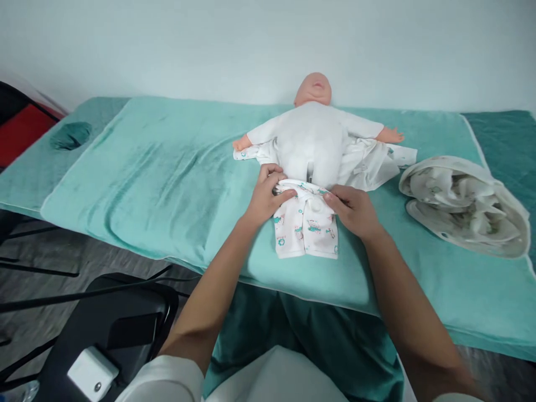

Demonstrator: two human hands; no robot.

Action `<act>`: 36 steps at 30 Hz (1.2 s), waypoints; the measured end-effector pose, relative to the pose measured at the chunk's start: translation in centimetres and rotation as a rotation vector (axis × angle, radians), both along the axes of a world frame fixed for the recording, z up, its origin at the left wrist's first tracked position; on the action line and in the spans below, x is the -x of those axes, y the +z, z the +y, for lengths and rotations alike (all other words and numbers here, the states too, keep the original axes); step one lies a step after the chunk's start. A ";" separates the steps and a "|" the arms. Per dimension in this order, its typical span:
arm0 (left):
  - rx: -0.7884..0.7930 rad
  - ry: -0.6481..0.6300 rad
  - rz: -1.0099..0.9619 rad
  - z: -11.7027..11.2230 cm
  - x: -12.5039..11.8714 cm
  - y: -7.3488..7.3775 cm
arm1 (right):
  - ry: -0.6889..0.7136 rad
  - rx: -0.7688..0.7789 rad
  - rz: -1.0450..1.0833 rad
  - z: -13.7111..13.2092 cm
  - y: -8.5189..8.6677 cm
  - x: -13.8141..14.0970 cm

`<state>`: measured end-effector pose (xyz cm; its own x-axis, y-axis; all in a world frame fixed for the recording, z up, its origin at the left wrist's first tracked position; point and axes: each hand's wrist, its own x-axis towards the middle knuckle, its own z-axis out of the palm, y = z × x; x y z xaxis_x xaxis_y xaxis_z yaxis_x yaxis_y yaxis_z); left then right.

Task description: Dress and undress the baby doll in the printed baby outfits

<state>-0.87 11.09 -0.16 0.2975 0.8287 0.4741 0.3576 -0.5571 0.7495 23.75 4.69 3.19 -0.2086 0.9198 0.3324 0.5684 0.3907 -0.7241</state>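
Tiny white pants sit around mid-frame, a bit below center, covered in little teal and reddish prints, short legs pointing down. Left hand and right hand are apart, each pinching one side of the waistband, forearms angling up from the bottom. Doll just above: smooth head, white body. The teal cover looks plush and kinda wrinkly.

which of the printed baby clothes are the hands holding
The printed pants, gripped at their top edge by the left hand and right hand; the printed top lies spread partly beneath the doll.
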 end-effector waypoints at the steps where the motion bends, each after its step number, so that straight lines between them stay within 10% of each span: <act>1: -0.003 0.005 -0.006 0.0 -0.1 0.0 | -0.003 0.016 0.005 -0.5 -0.2 0.0; 8: 0.124 -0.002 -0.088 -1.4 -0.3 0.9 | -0.064 0.078 0.023 -1.6 -0.5 1.0; 19: 0.192 -0.139 0.070 -10.4 0.7 1.0 | -0.366 0.038 -0.008 -1.4 -1.3 1.9; 26: -0.058 -0.042 0.466 -11.4 0.6 1.3 | -0.300 0.136 0.014 -6.3 -0.3 2.5; 36: 0.246 -0.074 0.540 -13.5 3.2 6.3 | -0.029 0.311 -0.552 -11.5 4.8 3.6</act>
<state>-4.11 -2.42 6.14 0.5042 0.8628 0.0364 0.6907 -0.4282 0.5828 20.18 -6.86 7.97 -0.2464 0.9640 -0.1002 0.8977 0.1881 -0.3985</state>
